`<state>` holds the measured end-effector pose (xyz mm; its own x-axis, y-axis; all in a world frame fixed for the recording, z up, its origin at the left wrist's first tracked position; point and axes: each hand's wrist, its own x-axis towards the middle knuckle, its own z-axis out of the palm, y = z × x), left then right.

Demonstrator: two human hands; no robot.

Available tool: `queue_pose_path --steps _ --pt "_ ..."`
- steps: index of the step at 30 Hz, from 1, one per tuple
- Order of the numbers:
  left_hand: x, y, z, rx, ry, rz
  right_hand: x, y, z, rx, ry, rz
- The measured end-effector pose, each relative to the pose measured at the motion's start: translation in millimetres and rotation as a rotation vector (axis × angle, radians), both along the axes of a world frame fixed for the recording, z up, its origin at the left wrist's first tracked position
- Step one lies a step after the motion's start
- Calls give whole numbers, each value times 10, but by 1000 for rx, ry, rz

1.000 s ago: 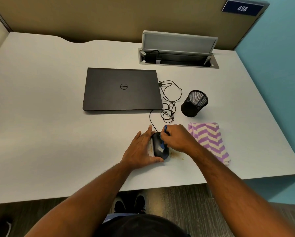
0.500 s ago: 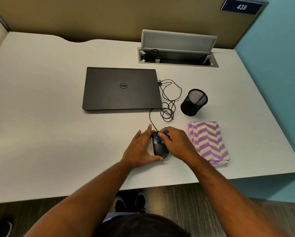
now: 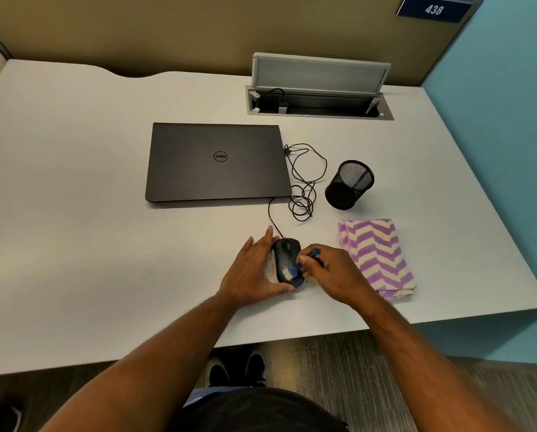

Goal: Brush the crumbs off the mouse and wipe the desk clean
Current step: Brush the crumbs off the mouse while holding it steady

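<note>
A black wired mouse (image 3: pixel 286 254) lies near the front of the white desk (image 3: pixel 105 244). My left hand (image 3: pixel 254 269) cups its left side, thumb wrapped round its near end. My right hand (image 3: pixel 332 269) pinches a small blue brush (image 3: pixel 295 269), whose white bristles rest on the mouse's rear right part. Pale crumbs (image 3: pixel 271 268) show on the desk by the mouse's left edge, between it and my left palm. A folded purple-and-cream zigzag cloth (image 3: pixel 376 254) lies just right of my right hand.
A shut dark laptop (image 3: pixel 217 162) sits behind the mouse, its coiled cable (image 3: pixel 304 185) to the right. A black mesh pen cup (image 3: pixel 350 184) stands behind the cloth. An open cable hatch (image 3: pixel 320 88) is at the back. The desk's front edge is close.
My right hand has drawn back to the right, uncovering the mouse's top, and the brush head has slid from the mouse's front toward its rear. My left hand stays put.
</note>
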<state>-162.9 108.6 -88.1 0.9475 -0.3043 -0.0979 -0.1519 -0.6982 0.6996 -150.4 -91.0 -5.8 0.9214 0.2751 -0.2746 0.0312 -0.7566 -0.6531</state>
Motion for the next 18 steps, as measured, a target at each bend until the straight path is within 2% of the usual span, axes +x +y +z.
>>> queue_pose_path --steps 5,10,18 --pt "2 0 10 5 11 -6 -50 41 -16 122 -70 -153" --pt "5 3 -16 -8 3 -14 -98 -14 -53 123 71 57" --pt "3 6 -12 -15 -7 -4 5 -238 49 -33 60 179"
